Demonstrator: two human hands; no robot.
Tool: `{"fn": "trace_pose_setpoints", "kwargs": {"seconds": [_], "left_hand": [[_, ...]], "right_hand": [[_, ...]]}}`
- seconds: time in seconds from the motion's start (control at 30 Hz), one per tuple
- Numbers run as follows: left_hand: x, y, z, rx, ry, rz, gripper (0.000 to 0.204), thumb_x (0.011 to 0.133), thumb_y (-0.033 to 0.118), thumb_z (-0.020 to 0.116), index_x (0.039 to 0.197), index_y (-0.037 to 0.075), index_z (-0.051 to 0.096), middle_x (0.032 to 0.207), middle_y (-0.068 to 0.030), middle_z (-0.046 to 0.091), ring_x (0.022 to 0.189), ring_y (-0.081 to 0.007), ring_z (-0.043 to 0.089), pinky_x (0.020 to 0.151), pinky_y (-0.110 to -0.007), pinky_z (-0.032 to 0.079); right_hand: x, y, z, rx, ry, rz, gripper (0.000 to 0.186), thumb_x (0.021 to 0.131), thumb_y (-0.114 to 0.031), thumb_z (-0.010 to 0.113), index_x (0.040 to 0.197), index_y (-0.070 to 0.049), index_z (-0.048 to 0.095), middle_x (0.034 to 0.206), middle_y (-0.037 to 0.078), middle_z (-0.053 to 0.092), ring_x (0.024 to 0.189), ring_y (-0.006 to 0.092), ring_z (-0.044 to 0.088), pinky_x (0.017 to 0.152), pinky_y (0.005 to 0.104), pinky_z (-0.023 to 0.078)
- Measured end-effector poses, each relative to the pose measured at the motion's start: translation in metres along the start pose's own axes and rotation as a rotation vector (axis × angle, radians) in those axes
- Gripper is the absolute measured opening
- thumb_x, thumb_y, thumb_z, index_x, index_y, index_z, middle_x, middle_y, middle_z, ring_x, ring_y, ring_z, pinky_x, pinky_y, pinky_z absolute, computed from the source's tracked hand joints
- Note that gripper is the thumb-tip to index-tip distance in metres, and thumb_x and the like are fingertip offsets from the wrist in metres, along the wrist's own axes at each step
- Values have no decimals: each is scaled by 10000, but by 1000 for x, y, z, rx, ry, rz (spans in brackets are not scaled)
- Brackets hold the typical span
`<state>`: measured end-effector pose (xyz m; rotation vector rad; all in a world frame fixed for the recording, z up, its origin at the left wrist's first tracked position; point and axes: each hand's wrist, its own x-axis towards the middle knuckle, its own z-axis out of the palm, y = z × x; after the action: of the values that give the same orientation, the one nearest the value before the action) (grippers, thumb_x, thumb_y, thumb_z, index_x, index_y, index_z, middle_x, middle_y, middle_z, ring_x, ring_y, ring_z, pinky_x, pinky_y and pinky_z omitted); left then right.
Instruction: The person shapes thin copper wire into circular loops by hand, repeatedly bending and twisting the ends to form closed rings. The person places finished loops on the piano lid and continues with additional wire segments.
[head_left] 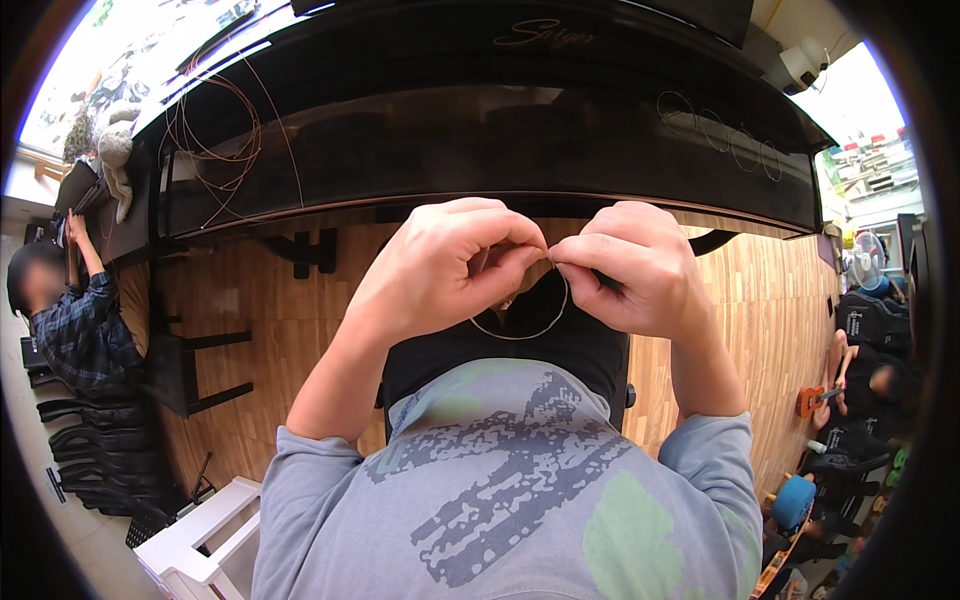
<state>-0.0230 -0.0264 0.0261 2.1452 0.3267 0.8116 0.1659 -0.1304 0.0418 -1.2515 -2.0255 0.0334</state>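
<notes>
A thin, pale wire [520,338] hangs in a loop between my hands, above my lap. My left hand [455,265] pinches one end of it between thumb and forefinger. The other end sits in the pinch of my right hand [635,270]. The fingertips of both hands almost meet, and the wire ends between them are mostly hidden. Beyond my hands stands a glossy black piano [480,130] with its lid down. Copper-coloured wire [258,130] lies in loose coils on its left part. Thin silvery wire [737,152] lies in several loops on its right part.
A person in a plaid shirt [85,330] sits at the far left, near a black stool [180,375]. Black cases [90,440] stand below them, and a white frame [175,535] is at lower left. At right are a person with a small orange guitar [808,402] and a fan [868,250].
</notes>
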Motion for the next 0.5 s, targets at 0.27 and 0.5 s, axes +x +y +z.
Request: {"fn": "trace_pose_setpoints", "kwargs": {"seconds": [0.27, 0.5], "left_hand": [[1, 4, -7, -125, -120, -125, 97, 758, -13, 656, 831, 37, 697, 668, -17, 602, 535, -77, 497, 464, -222, 362], [1, 2, -7, -190, -152, -126, 88, 770, -6, 655, 836, 33, 696, 667, -16, 593, 538, -82, 496, 469, -221, 360]], "right_hand": [[-1, 4, -3, -27, -31, -137, 179, 672, -57, 760, 821, -87, 664, 678, 23, 581, 591, 202, 589, 521, 323, 455], [2, -1, -6, 1, -62, -181, 218, 672, -38, 759, 859, -59, 651, 709, 43, 592, 613, 209, 604, 525, 322, 469]]}}
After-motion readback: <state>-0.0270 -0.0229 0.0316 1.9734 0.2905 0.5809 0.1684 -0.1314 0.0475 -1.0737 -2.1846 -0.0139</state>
